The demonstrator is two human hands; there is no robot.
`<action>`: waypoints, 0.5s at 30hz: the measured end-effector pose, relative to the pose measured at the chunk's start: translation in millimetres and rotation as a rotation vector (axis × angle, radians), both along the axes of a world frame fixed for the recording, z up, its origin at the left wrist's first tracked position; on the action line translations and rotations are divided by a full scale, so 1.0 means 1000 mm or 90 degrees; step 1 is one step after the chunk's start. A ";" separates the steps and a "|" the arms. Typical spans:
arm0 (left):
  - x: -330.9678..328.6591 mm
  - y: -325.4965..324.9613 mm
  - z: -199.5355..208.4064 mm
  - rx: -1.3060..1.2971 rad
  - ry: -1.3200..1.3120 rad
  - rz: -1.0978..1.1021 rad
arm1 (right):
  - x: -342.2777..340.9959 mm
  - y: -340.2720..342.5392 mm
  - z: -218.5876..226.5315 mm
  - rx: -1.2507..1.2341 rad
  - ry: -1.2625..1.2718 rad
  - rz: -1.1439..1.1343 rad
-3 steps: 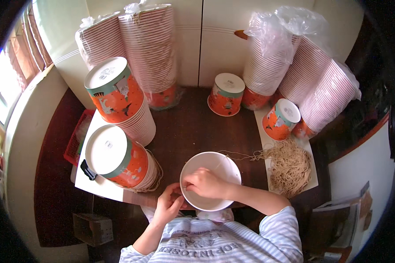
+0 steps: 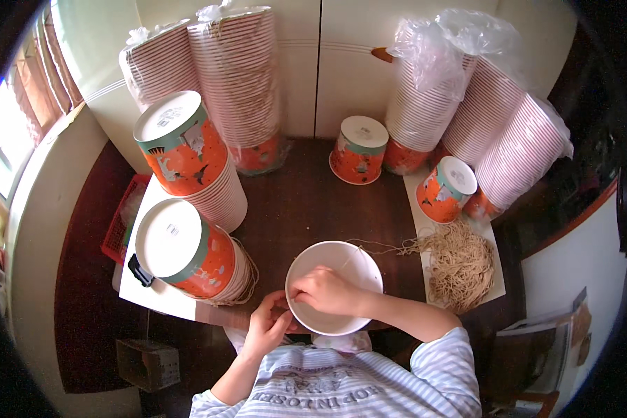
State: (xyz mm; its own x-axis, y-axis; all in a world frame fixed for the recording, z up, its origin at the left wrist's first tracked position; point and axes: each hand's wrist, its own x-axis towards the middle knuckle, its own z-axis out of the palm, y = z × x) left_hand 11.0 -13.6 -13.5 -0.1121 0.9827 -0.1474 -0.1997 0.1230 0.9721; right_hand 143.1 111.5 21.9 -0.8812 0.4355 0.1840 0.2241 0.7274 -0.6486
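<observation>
A white-lined paper bucket (image 2: 366, 268) stands open end up at the table's near edge, right before me. My right hand (image 2: 320, 289) reaches into it, fingers closed together against the inner left wall; their tips are hidden. Outside, on that same left side, my left hand (image 2: 268, 324) has its fingers curled against the bucket's wall. From a tangled heap of tan cord (image 2: 461, 268) at the right, a thin strand runs across the table and over the far rim into the bucket. Where the strand ends cannot be seen.
At left stand two stacks of upturned orange buckets, the nearer stack (image 2: 171, 237) looped with cord beside a black clip (image 2: 140, 270). Bagged bucket stacks (image 2: 233, 83) rise behind them; more bagged stacks (image 2: 488, 118) lean at back right. Single upturned buckets (image 2: 359, 150) stand near those.
</observation>
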 end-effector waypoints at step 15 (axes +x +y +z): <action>-0.001 -0.002 -0.004 -0.009 0.003 0.009 | -0.001 -0.002 0.001 0.046 0.007 -0.009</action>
